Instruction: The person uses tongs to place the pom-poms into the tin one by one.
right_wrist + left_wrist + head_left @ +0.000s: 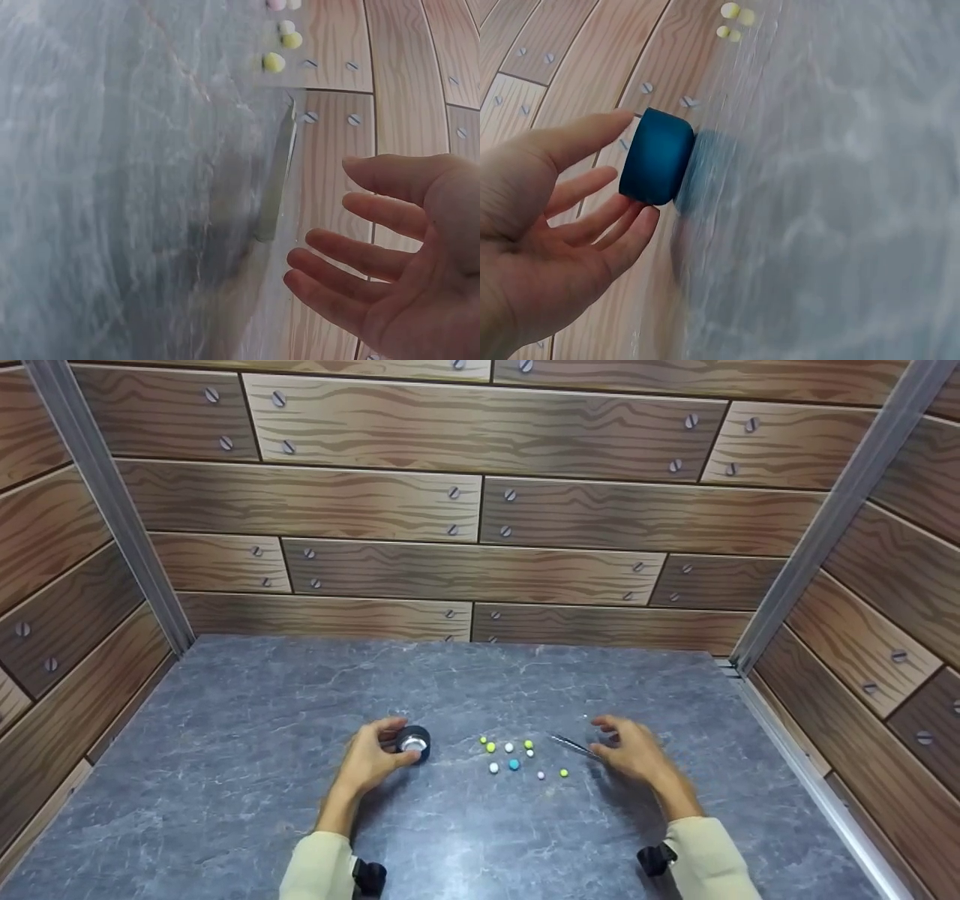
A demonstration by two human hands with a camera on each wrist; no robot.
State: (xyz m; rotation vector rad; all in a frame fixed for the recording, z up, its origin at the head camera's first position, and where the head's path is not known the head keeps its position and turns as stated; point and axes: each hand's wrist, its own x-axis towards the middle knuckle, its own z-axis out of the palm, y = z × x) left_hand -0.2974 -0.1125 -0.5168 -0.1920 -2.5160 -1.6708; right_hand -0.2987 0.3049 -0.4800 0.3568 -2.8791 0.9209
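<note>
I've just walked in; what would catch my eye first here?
Probably the bright little balls, yellow-green, white and blue, scattered on the grey tabletop. To their left, the left hand holds a small round container; to their right, what look like tweezers lie near the open right hand.

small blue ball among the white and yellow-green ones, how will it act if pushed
The small blue ball will probably roll at a light push, since it looks round and lies loose on the flat grey marbled tabletop. It could bump the small white ball on its left. It is likely light, being much smaller than the right hand.
</note>
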